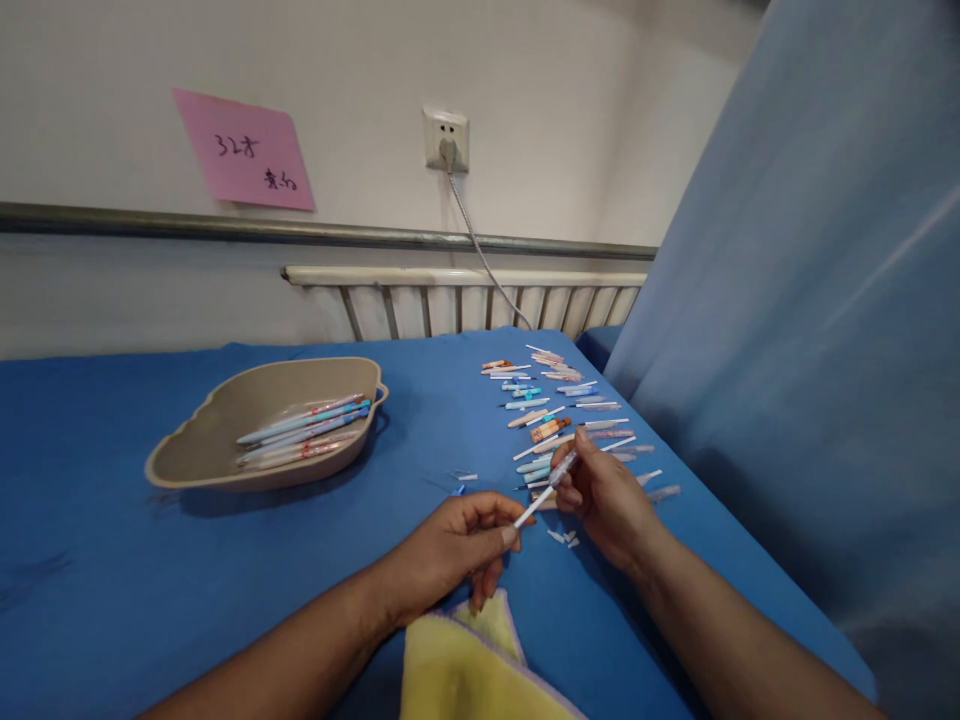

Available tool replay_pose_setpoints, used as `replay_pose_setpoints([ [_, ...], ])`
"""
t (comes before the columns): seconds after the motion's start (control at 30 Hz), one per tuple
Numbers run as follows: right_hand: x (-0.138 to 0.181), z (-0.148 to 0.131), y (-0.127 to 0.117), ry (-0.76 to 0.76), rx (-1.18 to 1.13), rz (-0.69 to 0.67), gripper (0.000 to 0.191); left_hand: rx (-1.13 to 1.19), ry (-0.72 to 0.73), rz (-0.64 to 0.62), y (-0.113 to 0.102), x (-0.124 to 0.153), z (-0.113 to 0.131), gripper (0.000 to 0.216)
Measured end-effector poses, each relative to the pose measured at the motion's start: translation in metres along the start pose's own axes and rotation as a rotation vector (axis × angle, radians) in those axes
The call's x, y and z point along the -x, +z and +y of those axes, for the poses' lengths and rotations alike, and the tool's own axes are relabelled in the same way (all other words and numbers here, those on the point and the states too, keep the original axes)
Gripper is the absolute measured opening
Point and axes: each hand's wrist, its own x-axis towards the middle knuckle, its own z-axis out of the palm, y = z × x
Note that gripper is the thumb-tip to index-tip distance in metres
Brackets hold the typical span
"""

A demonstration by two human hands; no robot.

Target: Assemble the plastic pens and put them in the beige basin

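Both hands meet over the blue cloth. My left hand [457, 550] pinches the lower end of a thin white refill [534, 508] between thumb and fingertips. My right hand [604, 500] is closed around a clear pen barrel [564, 468], and the refill runs up into it. Just beyond my right hand lie several loose pen parts [559, 415]: barrels, refills and caps spread in rows. A few tiny white bits [564, 538] lie under my hands.
A beige tray [214, 420] with several assembled pens [304, 430] sits to the left on the blue-covered table [90, 560]. A yellow cloth [469, 665] lies at the near edge. A blue curtain [810, 300] hangs at right; a radiator [465, 300] and wall stand behind.
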Motion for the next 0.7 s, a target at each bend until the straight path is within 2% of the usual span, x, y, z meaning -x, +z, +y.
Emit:
replay_pose_setpoints([
  [0.17,0.001,-0.002,-0.001,-0.154,0.140,0.039,0.041,0.005,0.026,0.016,0.000,-0.001,0.001,0.024],
  [0.33,0.002,-0.005,-0.004,-0.430,0.558,0.146,0.031,0.022,0.038,0.050,-0.003,-0.003,0.000,0.020],
  [0.5,0.001,-0.007,-0.008,-0.705,0.794,0.116,0.020,0.024,0.079,0.097,-0.006,-0.004,0.000,0.022],
  [0.7,0.002,-0.012,-0.007,-0.833,0.952,0.088,0.016,0.026,0.140,0.129,-0.009,-0.006,-0.004,0.021],
])
